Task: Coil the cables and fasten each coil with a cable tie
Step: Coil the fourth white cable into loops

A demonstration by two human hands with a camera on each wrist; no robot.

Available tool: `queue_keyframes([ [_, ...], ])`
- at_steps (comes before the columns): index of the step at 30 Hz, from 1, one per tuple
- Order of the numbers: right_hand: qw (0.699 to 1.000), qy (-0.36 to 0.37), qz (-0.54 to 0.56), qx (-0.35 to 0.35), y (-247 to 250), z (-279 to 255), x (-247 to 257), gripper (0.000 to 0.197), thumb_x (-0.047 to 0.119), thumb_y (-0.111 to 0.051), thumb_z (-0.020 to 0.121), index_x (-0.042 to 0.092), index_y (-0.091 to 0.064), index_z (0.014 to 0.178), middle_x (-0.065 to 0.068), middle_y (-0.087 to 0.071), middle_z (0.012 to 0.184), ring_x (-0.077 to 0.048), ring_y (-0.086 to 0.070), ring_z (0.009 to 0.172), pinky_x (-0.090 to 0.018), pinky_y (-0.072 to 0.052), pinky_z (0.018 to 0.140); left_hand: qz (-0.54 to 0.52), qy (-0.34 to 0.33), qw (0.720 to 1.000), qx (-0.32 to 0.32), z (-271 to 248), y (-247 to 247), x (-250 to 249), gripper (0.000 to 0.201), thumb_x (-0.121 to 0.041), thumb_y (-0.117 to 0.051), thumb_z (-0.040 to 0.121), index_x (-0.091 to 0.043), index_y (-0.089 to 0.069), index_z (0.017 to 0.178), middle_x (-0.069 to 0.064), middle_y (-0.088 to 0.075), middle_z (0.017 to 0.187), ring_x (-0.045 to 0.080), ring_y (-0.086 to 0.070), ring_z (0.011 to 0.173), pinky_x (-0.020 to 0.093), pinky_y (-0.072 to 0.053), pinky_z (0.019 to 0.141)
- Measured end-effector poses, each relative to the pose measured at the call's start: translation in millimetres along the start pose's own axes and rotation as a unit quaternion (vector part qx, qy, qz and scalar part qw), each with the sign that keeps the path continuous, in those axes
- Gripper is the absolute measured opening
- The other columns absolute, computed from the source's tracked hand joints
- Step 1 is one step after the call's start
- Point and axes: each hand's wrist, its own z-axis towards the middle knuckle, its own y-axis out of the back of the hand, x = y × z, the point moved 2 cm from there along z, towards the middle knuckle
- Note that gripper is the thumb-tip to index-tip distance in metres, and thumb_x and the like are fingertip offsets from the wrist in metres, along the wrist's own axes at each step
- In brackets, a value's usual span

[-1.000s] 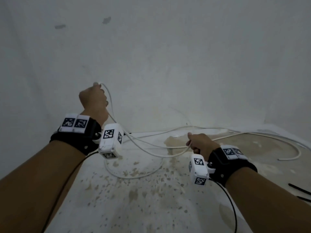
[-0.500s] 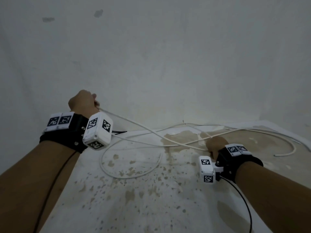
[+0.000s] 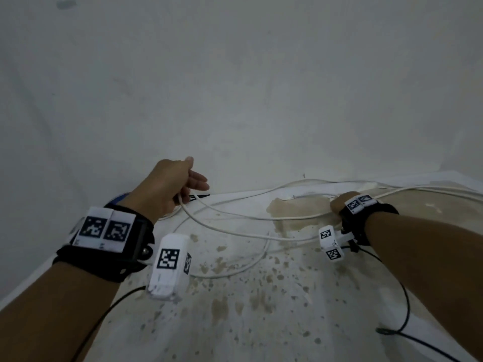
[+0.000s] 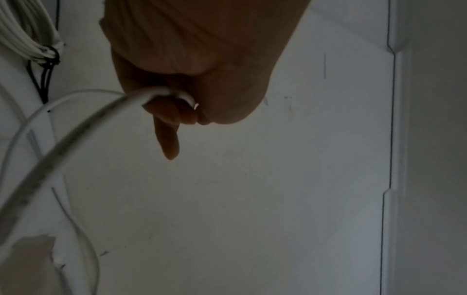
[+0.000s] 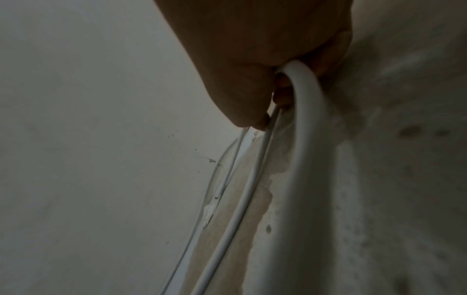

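Note:
A long white cable (image 3: pixel 287 238) lies in loose loops across the stained white table (image 3: pixel 261 322). My left hand (image 3: pixel 180 184) is at the back left, low over the table; its lower fingers curl round the cable (image 4: pixel 161 93) while one finger (image 4: pixel 169 139) points straight out. At the right, my right hand (image 3: pixel 339 202) is mostly hidden behind its wristband. The right wrist view shows it gripping a bend of the cable (image 5: pixel 303 95), with thinner strands running away beneath. A finished white coil (image 4: pixel 30 36), bound by a black tie (image 4: pixel 51 53), lies beside my left hand.
A plain white wall (image 3: pixel 235 100) rises directly behind the table. Black cable ties (image 3: pixel 200 196) lie by the wall near my left hand. The black lead of the wrist camera (image 3: pixel 403 309) trails over the table at the front right.
My left hand has come down from its raised position to the table by the wall, still holding the cable. My right hand has slid right and further back along the cable.

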Motion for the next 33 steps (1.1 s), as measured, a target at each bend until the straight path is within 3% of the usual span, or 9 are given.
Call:
queue_keyframes([
  [5,0.999,0.02,0.023,0.021,-3,19,23,0.035,0.023,-0.052,0.096,0.005,-0.058,0.125,-0.014,-0.061,0.126,-0.028,-0.06,0.11,-0.031,-0.049,0.089,0.09,-0.002,0.996,-0.018,8,-7,7,0.041,-0.025,-0.032,0.107,0.006,-0.059,0.11,0.012,-0.074,0.083,0.013,-0.039,0.043,0.015,-0.033,0.035],
  [9,0.99,0.093,0.085,0.057,-12,32,79,0.021,0.027,-0.062,0.087,0.006,-0.06,0.087,-0.01,-0.063,0.091,-0.026,-0.057,0.084,-0.029,-0.045,0.066,0.113,-0.018,0.993,-0.001,14,-23,6,0.04,-0.015,-0.032,0.105,-0.002,-0.043,0.141,-0.005,-0.066,0.051,0.009,-0.037,0.03,0.013,-0.024,0.03],
  [13,0.984,0.115,0.067,0.117,-11,22,111,0.032,0.018,-0.067,0.084,0.009,-0.051,0.058,-0.003,-0.051,0.054,-0.019,-0.048,0.053,-0.02,-0.037,0.045,0.137,-0.026,0.99,0.03,10,-31,7,0.029,-0.015,-0.041,0.102,-0.003,-0.061,0.12,0.0,-0.07,0.068,0.013,-0.039,0.049,0.018,-0.028,0.038],
  [16,0.986,0.101,0.062,0.119,-7,9,108,0.047,0.031,-0.063,0.092,0.01,-0.046,0.053,0.004,-0.046,0.031,-0.018,-0.046,0.05,-0.022,-0.037,0.047,0.166,-0.06,0.984,0.036,4,-27,11,0.028,-0.018,-0.042,0.102,-0.008,-0.066,0.111,-0.002,-0.07,0.068,0.013,-0.047,0.058,0.024,-0.033,0.049],
  [20,0.992,0.073,0.101,0.025,9,-3,85,0.05,0.036,-0.035,0.105,0.002,-0.057,0.077,-0.016,-0.06,0.085,-0.029,-0.06,0.083,-0.03,-0.044,0.073,0.183,-0.11,0.977,0.027,-2,-22,7,0.026,-0.02,-0.044,0.102,-0.011,-0.068,0.098,-0.001,-0.067,0.073,0.009,-0.05,0.059,0.022,-0.033,0.05],
  [23,0.959,0.027,0.283,-0.006,31,-4,62,0.019,0.015,-0.042,0.1,0.012,-0.052,0.084,-0.003,-0.048,0.074,-0.016,-0.046,0.061,-0.025,-0.041,0.054,0.228,-0.148,0.962,0.012,7,-19,6,0.026,-0.021,-0.048,0.1,-0.006,-0.065,0.085,0.003,-0.069,0.084,0.01,-0.057,0.06,0.022,-0.041,0.056],
  [28,0.77,-0.069,0.631,-0.068,78,-27,45,0.028,0.002,-0.034,0.097,0.009,-0.055,0.079,-0.002,-0.031,0.06,-0.015,-0.024,0.045,-0.018,-0.022,0.039,0.294,-0.093,0.949,0.071,20,-30,21,0.022,-0.018,-0.053,0.097,0.004,-0.055,0.096,0.03,-0.057,0.123,0.037,-0.063,0.104,0.042,-0.051,0.092],
  [30,0.771,-0.072,0.628,-0.082,92,-32,40,0.032,0.004,-0.03,0.098,0.015,-0.048,0.075,-0.004,-0.032,0.061,-0.014,-0.028,0.045,-0.019,-0.026,0.041,0.415,-0.055,0.905,0.075,22,-35,32,0.05,-0.032,-0.053,0.096,0.005,-0.048,0.13,0.027,-0.043,0.143,0.04,-0.043,0.13,0.043,-0.038,0.108],
  [33,0.828,-0.05,0.551,-0.097,108,-41,41,0.033,0.011,-0.033,0.101,0.022,-0.036,0.07,0.001,-0.05,0.049,-0.011,-0.044,0.053,-0.023,-0.035,0.05,0.529,-0.002,0.847,0.041,15,-34,49,0.059,-0.047,-0.053,0.085,-0.01,-0.044,0.131,0.025,-0.036,0.144,0.04,-0.033,0.133,0.049,-0.031,0.111],
])
